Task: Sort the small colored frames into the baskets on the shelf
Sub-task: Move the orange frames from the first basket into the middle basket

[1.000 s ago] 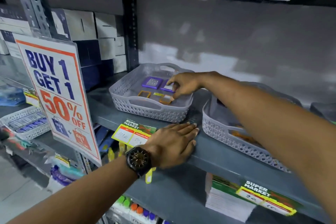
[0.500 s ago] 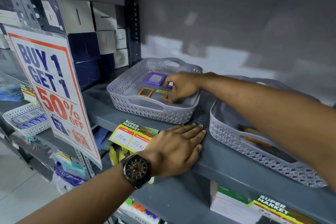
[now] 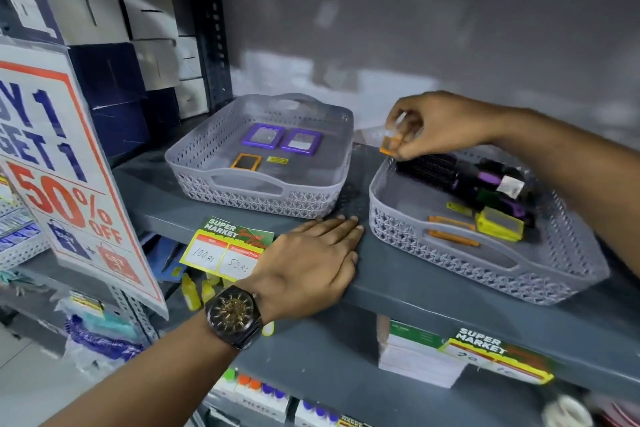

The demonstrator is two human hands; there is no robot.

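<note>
Two grey lattice baskets stand side by side on the grey shelf. The left basket (image 3: 256, 196) holds two purple frames (image 3: 263, 135), one small orange frame (image 3: 246, 161) and a yellow tag (image 3: 277, 160). My right hand (image 3: 440, 126) hovers over the back left corner of the right basket (image 3: 460, 263), pinching an orange frame (image 3: 390, 145) in clear wrapping. That basket holds orange frames (image 3: 452, 230), a yellow frame (image 3: 498, 225) and black and purple brushes (image 3: 460, 175). My left hand (image 3: 308, 267) lies flat on the shelf's front edge, fingers together, holding nothing.
A "Buy 1 Get 1 50% off" sign (image 3: 59, 170) hangs at the left. White and dark blue boxes (image 3: 114, 55) are stacked behind it. Price tags (image 3: 225, 248) clip to the shelf edge. Lower shelves carry small bottles and packets.
My right hand lifted an orange frame out of the left basket and carried it right, over the right basket. The second purple frame is uncovered. My left hand stayed on the shelf.
</note>
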